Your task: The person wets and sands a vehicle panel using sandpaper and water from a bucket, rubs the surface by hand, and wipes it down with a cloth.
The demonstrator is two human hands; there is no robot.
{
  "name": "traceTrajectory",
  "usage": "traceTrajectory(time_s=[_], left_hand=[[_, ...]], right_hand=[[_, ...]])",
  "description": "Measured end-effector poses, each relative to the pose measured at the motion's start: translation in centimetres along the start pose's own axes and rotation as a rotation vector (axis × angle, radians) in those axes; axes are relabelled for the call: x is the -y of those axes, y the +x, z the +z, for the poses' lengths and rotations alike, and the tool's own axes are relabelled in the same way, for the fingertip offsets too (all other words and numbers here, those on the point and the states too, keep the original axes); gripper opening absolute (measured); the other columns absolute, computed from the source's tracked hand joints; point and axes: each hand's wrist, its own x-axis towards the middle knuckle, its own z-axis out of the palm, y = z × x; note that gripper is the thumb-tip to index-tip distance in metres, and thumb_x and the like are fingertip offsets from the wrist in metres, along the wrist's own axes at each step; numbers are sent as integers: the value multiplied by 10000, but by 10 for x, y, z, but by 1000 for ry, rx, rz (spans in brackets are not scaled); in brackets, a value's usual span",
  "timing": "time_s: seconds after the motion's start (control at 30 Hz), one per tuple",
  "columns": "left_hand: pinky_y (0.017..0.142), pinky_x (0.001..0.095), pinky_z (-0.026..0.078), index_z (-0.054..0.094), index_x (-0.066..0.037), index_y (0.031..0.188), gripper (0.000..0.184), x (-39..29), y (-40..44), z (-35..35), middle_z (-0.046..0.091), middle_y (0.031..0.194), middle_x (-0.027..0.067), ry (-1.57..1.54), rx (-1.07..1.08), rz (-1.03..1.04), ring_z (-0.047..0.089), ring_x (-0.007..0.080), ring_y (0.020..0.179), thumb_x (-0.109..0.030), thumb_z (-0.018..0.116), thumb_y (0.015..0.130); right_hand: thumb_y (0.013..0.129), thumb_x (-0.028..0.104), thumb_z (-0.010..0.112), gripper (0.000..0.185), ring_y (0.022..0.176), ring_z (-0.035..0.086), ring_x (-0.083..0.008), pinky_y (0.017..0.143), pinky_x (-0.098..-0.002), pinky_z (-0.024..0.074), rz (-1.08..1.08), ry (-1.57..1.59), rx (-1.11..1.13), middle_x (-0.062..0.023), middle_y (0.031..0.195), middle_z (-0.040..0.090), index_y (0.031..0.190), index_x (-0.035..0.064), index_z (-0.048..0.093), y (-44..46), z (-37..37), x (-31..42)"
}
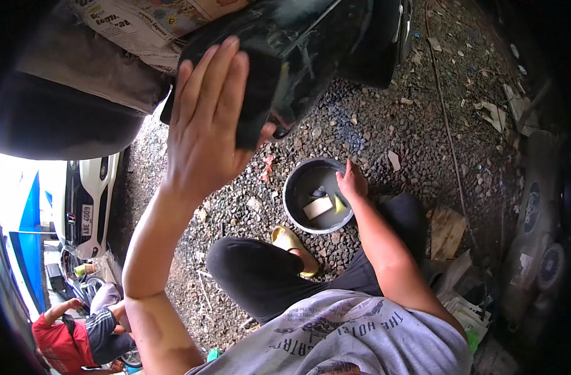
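My left hand [204, 112] lies against a glossy black car panel [316, 56] that has pale streaks. Its fingers are stretched along a dark flat sheet [258, 94], which looks like sandpaper, and the thumb tip shows at the sheet's lower edge. On the ground, my right hand [354, 181] grips the rim of a round basin [288, 206], thumb on the inner side. Greyish water in the basin holds a pale rectangular block [318, 207], a yellow-green piece [340, 204] and a small dark item I cannot make out.
Gravel [248, 187] covers the ground. Newspaper [135, 28] covers part of the vehicle above. A thin cable [445, 106] runs down the right side, near a cardboard piece [446, 232]. A white car [85, 206] and a person in a red shirt [63, 340] are at the left.
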Motion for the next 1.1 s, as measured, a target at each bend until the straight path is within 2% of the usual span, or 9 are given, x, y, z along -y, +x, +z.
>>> traceTrajectory(time_s=[0.13,0.23,0.5,0.67,0.9,0.93,1.03,1.07,1.1], left_hand=[[1236,492,142,303,1,1544,787,-7,25,-1,347,1582,197,61,48,-3,328,324,1475,-534,483,995],[1209,526,196,388,37,1492,809,-3,-22,-11,394,1551,194,-32,21,-94,360,347,1438,-447,662,903],[1210,522,219,384,-25,1504,713,-13,39,0,438,1528,165,-43,-46,-30,405,341,1419,-438,600,963],[1206,518,248,418,-25,1487,694,0,-19,-15,433,1527,200,-23,1,-100,435,326,1404,-387,634,936],[1191,494,278,481,-38,1445,670,-17,47,-3,487,1494,120,46,-5,34,437,295,1394,-369,680,898],[1213,485,242,463,-58,1468,670,-11,38,-11,478,1508,101,65,58,56,428,282,1403,-379,660,914],[1222,450,245,515,-47,1429,743,-4,-7,-18,486,1507,60,89,20,7,416,220,1400,-265,727,751],[1229,455,236,505,-53,1442,772,-5,-14,-24,461,1531,57,101,107,-27,415,214,1402,-233,742,730],[1235,458,218,474,-63,1466,752,-5,-9,-23,455,1534,62,96,103,5,404,224,1412,-280,715,789]], right_hand=[[911,366,635,605,1049,655,-401,856,-487,559,-28,-24,-18,-229,1241,596,1382,31,454,4,6,-4],[912,365,635,604,1049,654,-396,863,-482,557,-21,-12,-29,-223,1233,596,1379,27,456,2,6,-2],[912,363,640,608,1079,644,-386,878,-473,555,-16,-21,-5,-216,1237,599,1380,15,470,0,1,-1],[909,359,643,593,1094,642,-386,894,-476,549,-31,1,-13,-224,1237,617,1367,16,486,-1,0,1],[910,357,639,586,1067,652,-389,889,-476,552,-12,-14,-33,-216,1236,611,1366,25,482,3,2,-1],[910,359,639,587,1068,651,-388,891,-478,552,-8,-15,-29,-215,1240,609,1368,29,481,4,1,0],[911,364,637,586,1084,645,-385,896,-485,549,10,14,-7,-212,1252,603,1372,37,480,4,-2,1],[912,366,636,586,1091,643,-383,898,-487,547,14,24,2,-210,1255,601,1373,40,480,3,-4,2],[912,367,636,587,1093,642,-381,897,-488,548,19,8,14,-207,1257,601,1375,41,479,2,-5,4]])
